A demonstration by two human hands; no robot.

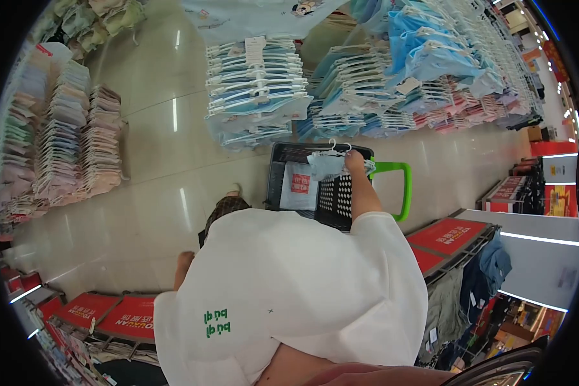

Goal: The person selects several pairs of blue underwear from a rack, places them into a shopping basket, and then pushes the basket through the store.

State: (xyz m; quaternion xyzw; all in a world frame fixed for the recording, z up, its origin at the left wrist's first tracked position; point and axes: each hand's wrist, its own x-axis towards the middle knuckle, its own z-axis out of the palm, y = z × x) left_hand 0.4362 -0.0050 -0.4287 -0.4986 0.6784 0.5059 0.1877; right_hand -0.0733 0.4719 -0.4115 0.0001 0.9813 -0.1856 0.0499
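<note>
In the head view, your right hand [354, 161] is closed around a light-blue garment on a white hanger [328, 165]. You hold it over the far right corner of the black shopping basket [336, 197], which stands on the floor in front of you, near its green handle [403, 190]. One flat packet with a red label [300, 184] lies already in the basket, while the garment is not yet laid down. Your left hand [185, 259] hangs low at your left side, and I cannot tell if it is open.
</note>
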